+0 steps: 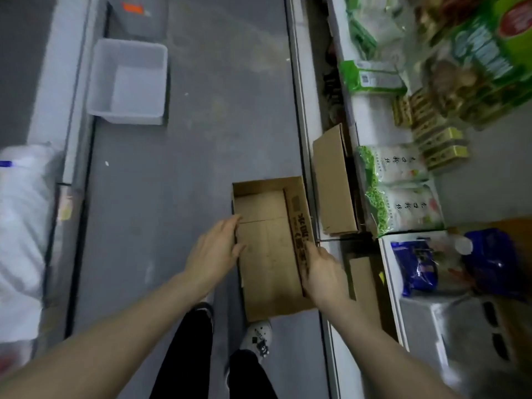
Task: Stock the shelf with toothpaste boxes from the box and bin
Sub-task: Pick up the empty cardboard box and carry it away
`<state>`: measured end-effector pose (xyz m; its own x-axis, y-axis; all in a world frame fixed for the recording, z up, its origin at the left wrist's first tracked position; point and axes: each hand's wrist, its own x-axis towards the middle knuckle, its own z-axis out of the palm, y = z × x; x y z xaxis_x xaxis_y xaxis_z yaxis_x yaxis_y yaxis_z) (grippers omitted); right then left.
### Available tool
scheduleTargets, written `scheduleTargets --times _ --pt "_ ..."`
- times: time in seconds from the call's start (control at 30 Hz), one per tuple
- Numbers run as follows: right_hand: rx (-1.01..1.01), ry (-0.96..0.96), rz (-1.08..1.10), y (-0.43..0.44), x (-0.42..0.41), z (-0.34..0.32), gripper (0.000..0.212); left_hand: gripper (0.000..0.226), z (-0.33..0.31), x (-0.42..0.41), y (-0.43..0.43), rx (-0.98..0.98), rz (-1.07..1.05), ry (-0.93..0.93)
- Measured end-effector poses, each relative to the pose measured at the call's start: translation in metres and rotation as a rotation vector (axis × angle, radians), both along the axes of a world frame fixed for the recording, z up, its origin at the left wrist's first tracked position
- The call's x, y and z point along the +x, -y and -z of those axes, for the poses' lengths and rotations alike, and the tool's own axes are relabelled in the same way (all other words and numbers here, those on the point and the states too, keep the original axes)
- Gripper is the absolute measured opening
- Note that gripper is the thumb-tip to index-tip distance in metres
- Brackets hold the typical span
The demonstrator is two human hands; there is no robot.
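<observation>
An open cardboard box (267, 249) is in front of me above the grey floor, and I see nothing inside it. My left hand (214, 251) grips its left wall, fingers over the rim. My right hand (322, 272) holds the right wall, which carries dark printed characters. A pale grey plastic bin (100, 82) stands on the floor at the far left, and its inside looks bare. The shelf (371, 116) runs along the right side. No toothpaste box shows in this view.
The shelf carries green snack bags (371, 76), white-and-green packets (400, 185) and blue bags (417, 266). A second cardboard box (331, 182) leans at the shelf's foot. White sacks (23, 226) lie at the left. My legs and shoes are below the box.
</observation>
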<state>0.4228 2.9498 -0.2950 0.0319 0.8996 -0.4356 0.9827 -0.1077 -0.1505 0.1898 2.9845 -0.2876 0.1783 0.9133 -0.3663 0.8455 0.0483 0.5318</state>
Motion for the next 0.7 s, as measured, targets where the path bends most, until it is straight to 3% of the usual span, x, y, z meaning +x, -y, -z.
scheduleTargets --times 0.2,0.4,0.53,0.7 --pt "-0.090 0.114 0.129 -0.035 0.018 0.153 0.055 0.063 0.155 0.012 -0.044 -0.163 0.029 0.014" --pt "-0.072 0.058 0.321 -0.064 0.035 0.298 0.051 0.052 0.308 0.015 -0.049 -0.310 -0.027 -0.053" --pt "-0.057 0.158 0.365 -0.078 0.051 0.357 0.068 0.050 0.367 0.015 -0.044 -0.398 -0.077 -0.098" --pt "-0.191 0.288 0.483 -0.074 0.065 0.406 0.091 0.040 0.414 0.030 -0.028 -0.488 -0.113 -0.053"
